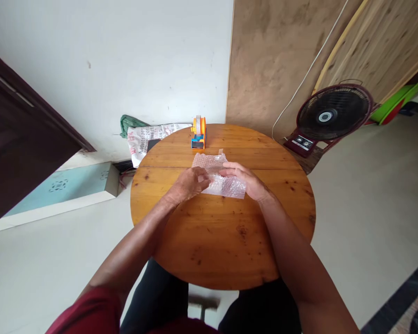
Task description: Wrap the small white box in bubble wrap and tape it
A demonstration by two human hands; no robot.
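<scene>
- Bubble wrap point(228, 187): a clear sheet, partly doubled over, lying on the far half of the round wooden table point(223, 241), under and between both hands.
- Left hand point(190, 183): fingers curled shut on the sheet's left edge, as far as I can read it.
- Right hand point(245, 181): fingers spread and laid flat on the sheet's right part, pressing rather than clasping.
- Tape dispenser point(198, 133): orange and blue, upright near the far rim, just beyond the sheet and apart from it.
- Fan point(330, 116): on the floor to the right, well apart.
- Handling note: I judge the work to be folding the sheet, which looks light and springy. I would anchor it with the flat hand, draw the pinched edge over evenly, and line up the edges before pressing.
</scene>
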